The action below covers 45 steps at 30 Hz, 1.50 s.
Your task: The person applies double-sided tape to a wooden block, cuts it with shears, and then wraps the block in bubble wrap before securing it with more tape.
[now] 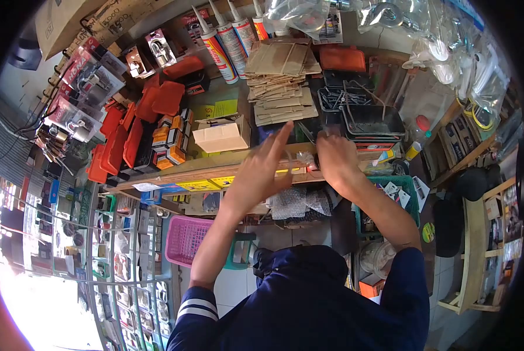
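My left hand [262,172] is raised over the front edge of the wooden shelf [203,174], its index finger stretched toward the stack of brown paper packets [285,105]. Its fingers are apart and hold nothing. My right hand [335,153] is at the shelf edge, to the right of the packets and beside a black tray [370,130]. The fingers of that hand are bent and blurred, so anything between them cannot be made out. Near them lies a thin metal tool [306,132]. A black box of screws or nails [345,99] sits just behind.
An open cardboard box [221,137], orange boxes [171,140] and red-lidded boxes [117,149] stand left on the shelf. Sealant tubes [218,50] are at the back. Below are a pink basket [186,240] and a green basket [411,202]. Plastic bags hang upper right.
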Available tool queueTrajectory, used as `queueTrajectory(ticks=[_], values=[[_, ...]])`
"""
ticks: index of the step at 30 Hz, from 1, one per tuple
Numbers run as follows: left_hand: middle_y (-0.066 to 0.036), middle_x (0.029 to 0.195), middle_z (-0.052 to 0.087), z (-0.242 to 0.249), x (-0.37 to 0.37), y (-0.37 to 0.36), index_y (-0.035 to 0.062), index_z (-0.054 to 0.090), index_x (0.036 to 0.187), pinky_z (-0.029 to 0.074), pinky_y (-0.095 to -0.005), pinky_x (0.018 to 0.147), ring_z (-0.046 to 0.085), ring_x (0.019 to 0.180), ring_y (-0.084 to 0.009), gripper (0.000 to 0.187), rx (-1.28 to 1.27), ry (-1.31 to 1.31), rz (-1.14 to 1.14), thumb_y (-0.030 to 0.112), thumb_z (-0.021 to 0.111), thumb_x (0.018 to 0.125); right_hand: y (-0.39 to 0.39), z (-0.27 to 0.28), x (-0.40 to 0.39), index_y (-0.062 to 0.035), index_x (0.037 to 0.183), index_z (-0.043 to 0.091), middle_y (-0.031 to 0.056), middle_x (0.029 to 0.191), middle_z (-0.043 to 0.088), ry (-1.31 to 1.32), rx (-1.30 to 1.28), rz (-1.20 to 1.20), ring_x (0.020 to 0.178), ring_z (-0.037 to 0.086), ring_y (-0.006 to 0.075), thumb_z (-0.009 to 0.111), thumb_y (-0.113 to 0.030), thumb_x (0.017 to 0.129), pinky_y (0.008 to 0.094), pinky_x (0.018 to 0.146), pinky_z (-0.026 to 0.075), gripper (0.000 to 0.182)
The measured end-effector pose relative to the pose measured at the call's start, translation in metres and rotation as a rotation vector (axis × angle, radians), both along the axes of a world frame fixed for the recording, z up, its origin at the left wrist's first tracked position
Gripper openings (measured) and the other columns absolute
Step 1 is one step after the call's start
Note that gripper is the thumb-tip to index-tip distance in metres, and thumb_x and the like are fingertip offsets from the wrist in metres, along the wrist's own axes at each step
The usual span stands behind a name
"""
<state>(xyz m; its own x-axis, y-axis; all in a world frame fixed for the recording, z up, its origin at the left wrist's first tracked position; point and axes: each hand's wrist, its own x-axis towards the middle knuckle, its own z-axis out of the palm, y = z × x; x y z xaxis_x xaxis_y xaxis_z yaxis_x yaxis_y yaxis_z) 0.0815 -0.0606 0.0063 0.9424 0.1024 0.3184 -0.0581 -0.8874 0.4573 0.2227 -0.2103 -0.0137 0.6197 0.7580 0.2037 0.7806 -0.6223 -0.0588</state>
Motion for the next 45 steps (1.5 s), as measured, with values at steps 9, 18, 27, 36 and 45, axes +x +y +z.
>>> queueTrajectory(ticks=[9,18,27,36,45], values=[[-0.021,0.137,0.056,-0.017,0.04,0.037,0.0136,0.034,0.155,0.048,-0.0481,0.102,0.058,0.121,-0.0423,0.091,-0.02,0.083,-0.121,0.023,0.081,0.078,0.01,0.005,0.01,-0.0018,0.086,0.075,0.0143,0.09,0.074,0.001,0.029,0.016,0.088,0.075,0.0289,0.088,-0.016,0.068,0.038,0.073,0.06,0.026],[-0.018,0.144,0.054,-0.023,0.038,0.042,0.0091,0.047,0.148,0.046,-0.0436,0.109,0.053,0.131,-0.0372,0.076,-0.023,-0.118,-0.199,0.021,0.082,0.081,0.019,-0.01,0.026,-0.0009,0.086,0.074,0.0183,0.093,0.073,0.008,0.049,0.162,0.095,0.072,0.0327,0.083,-0.011,0.071,0.0419,0.08,0.059,0.02],[-0.022,0.156,0.042,-0.021,-0.009,0.012,-0.0016,0.043,0.149,0.033,-0.0488,0.118,0.042,0.143,-0.0365,0.067,-0.929,-0.211,-0.308,0.047,0.05,0.104,-0.001,-0.002,0.013,0.0027,0.101,0.069,0.0221,0.106,0.063,-0.102,0.075,0.216,0.095,0.07,0.0371,0.07,-0.003,0.078,0.0451,0.08,0.058,0.024],[-0.03,0.162,0.026,-0.013,-0.054,-0.011,-0.0012,0.031,0.156,0.013,-0.0515,0.125,0.023,0.152,-0.0406,0.105,-1.873,-0.293,-0.605,0.081,0.014,0.093,-0.012,0.055,-0.028,-0.0013,0.121,0.06,0.0127,0.11,0.065,0.382,0.627,0.415,0.087,0.07,0.0319,0.07,-0.017,0.093,0.0412,0.07,0.057,0.034],[-0.024,0.169,0.005,-0.028,-0.071,-0.021,-0.0065,0.023,0.158,0.003,-0.049,0.126,0.006,0.157,-0.0334,0.115,-1.359,-0.395,-0.391,0.085,0.014,0.089,0.013,0.016,-0.07,0.0004,0.131,0.057,0.0129,0.117,0.07,1.308,1.12,0.522,0.097,0.068,0.0126,0.079,-0.006,0.088,0.0239,0.08,0.053,0.049]])
